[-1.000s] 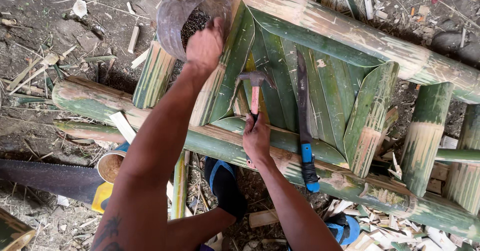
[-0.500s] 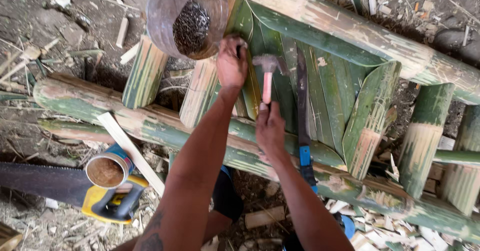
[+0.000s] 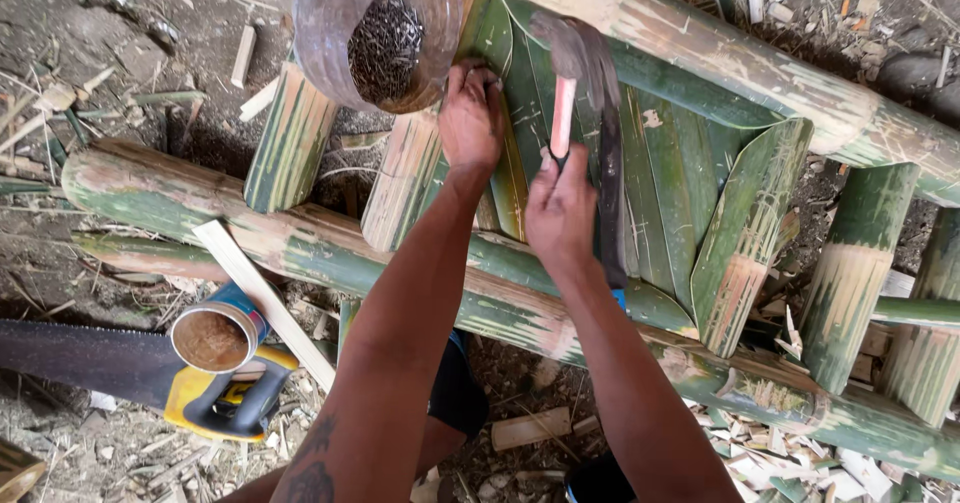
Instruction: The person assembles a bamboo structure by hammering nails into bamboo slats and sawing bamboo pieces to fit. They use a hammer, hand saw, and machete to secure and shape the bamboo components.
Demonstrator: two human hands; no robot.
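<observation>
Our right hand [image 3: 560, 213] grips the hammer [image 3: 572, 73]; our left hand [image 3: 470, 123] pinches at the bamboo slat [image 3: 520, 93], near the nail tub [image 3: 385, 38].

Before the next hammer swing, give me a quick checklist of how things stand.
1. Right hand grips hammer handle: ok.
2. Left hand pressed on the bamboo slat: ok.
3. Nail under left fingers: cannot tell, hidden.
4. Left fingers clear of the hammer head: not ok, close beside it.
5. Container of nails within reach: ok.
6. Machete lying beside the right hand: not ok.
</observation>
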